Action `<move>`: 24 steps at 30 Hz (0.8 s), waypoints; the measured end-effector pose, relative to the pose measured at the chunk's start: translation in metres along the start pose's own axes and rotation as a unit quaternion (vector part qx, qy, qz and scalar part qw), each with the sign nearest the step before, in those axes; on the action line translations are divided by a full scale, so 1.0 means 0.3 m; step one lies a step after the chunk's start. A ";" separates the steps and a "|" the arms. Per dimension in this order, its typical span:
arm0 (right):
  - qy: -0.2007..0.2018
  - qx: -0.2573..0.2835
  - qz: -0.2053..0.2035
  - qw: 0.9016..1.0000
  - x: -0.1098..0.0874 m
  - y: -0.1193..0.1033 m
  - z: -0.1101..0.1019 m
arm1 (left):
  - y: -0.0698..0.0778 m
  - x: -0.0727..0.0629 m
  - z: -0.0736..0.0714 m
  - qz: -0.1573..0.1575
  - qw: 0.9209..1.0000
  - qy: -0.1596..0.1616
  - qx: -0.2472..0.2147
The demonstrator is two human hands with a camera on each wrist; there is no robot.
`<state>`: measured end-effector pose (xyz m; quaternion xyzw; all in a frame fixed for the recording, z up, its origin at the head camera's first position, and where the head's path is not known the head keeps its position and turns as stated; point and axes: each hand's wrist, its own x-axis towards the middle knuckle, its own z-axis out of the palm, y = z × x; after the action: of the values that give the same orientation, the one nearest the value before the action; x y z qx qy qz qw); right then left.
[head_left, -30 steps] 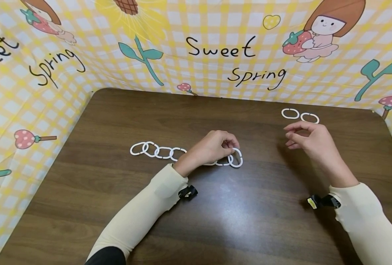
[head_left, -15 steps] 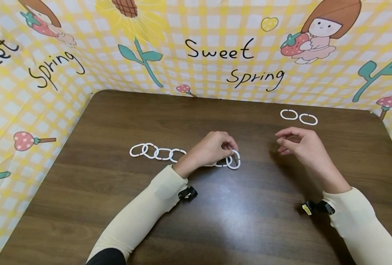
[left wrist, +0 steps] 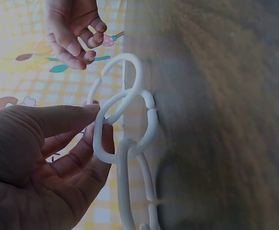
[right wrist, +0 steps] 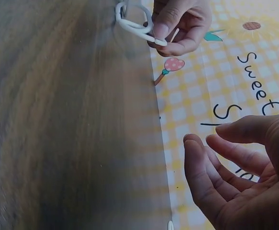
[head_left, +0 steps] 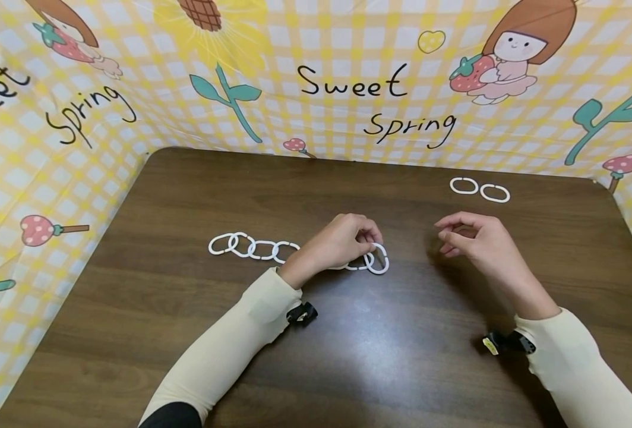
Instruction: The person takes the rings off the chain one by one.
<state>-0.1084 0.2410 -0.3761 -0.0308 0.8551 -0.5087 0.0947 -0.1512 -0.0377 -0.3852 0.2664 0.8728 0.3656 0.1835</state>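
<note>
My left hand (head_left: 334, 239) pinches the white plastic link at the right end of a chain (head_left: 209, 245) of several oval links. That end link (head_left: 387, 262) stands tilted up; in the left wrist view, thumb and fingertips hold where it loops through a neighbouring link (left wrist: 97, 136). Small slits show in the links. Part of the chain's middle is hidden under my left hand and wrist. To its right, my right hand (head_left: 479, 241) hovers over the table with fingers loosely curved and nothing between them; the right wrist view shows a gap between thumb and fingertips.
Two loose white links, a left one (head_left: 464, 194) and a right one (head_left: 496, 201), lie side by side near the table's back right edge. The brown wooden table (head_left: 316, 380) meets a yellow checked cloth (head_left: 343, 142) at the back and left.
My right hand has drawn left and toward me, away from the two loose links. My left hand keeps its pinch on the end link in nearly the same place.
</note>
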 end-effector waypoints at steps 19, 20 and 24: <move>-0.022 0.017 -0.013 1.000 -0.011 -0.002 0.066 | -0.009 0.000 -0.002 0.005 1.000 0.001 0.001; -0.022 0.019 -0.013 0.999 -0.011 -0.002 0.071 | -0.009 0.000 -0.002 0.005 1.000 0.001 -0.001; -0.024 0.029 -0.012 0.999 -0.015 -0.004 0.089 | -0.010 -0.002 -0.001 0.004 1.000 0.003 -0.006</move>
<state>-0.0988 0.2179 -0.3869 -0.0505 0.8371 -0.5335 0.1104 -0.1519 -0.0400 -0.3871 0.2675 0.8702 0.3719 0.1814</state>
